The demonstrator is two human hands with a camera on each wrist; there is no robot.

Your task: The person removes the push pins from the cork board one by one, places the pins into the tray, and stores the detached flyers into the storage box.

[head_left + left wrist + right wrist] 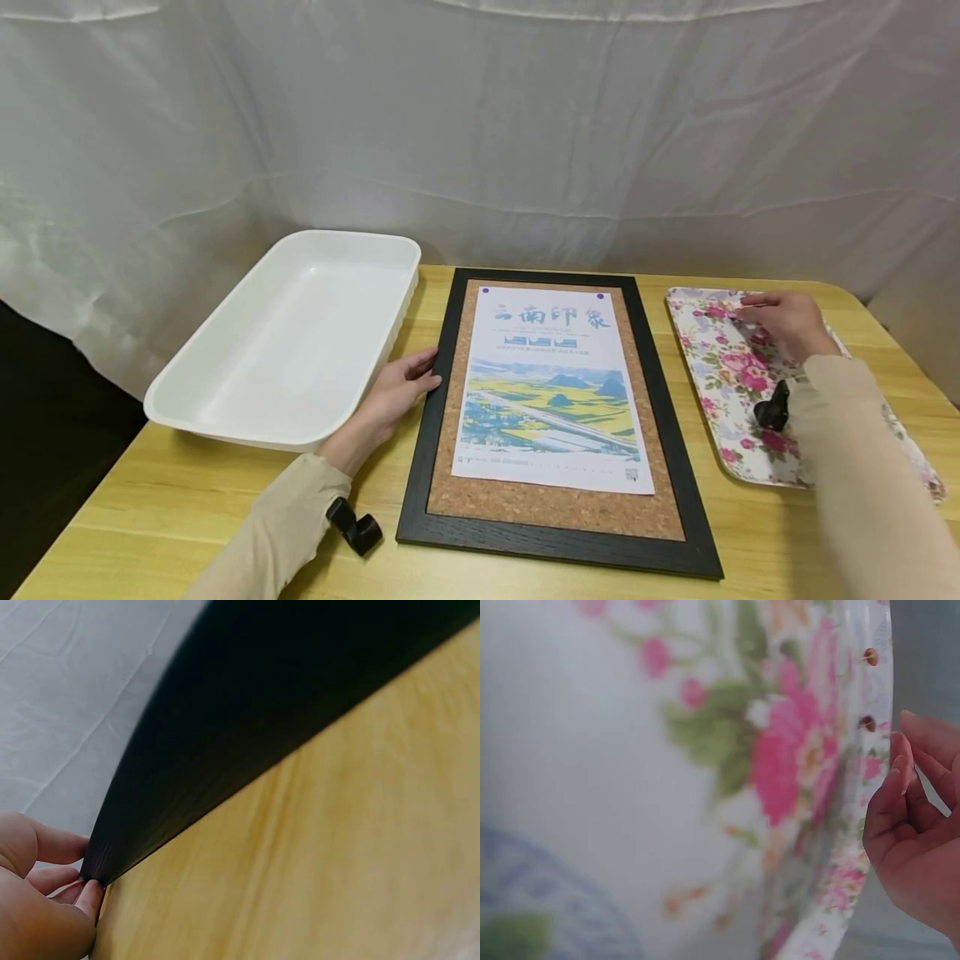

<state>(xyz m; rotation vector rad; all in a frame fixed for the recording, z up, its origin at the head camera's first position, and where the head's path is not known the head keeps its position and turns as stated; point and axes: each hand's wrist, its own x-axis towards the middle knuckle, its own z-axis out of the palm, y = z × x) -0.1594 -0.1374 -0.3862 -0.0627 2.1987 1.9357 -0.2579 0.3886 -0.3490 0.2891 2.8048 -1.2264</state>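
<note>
A cork board [555, 508] in a black frame lies on the table. A printed poster [555, 400] lies on its cork, with a purple push pin [601, 297] at each upper corner. My left hand [393, 392] holds the frame's left edge between thumb and fingers; in the left wrist view, fingertips [91, 896] touch the dark edge. My right hand [783, 321] is over the far part of the floral tray [750, 375], fingers bent and tips close together. Whether something is between them is hidden. Two push pins [870, 657] sit near the tray's rim in the right wrist view.
A deep white plastic tub [300, 333] stands left of the board, beside my left forearm. Pale grey cloth [525, 133] hangs behind the wooden table [150, 508]. A strip of table separates the board from the floral tray.
</note>
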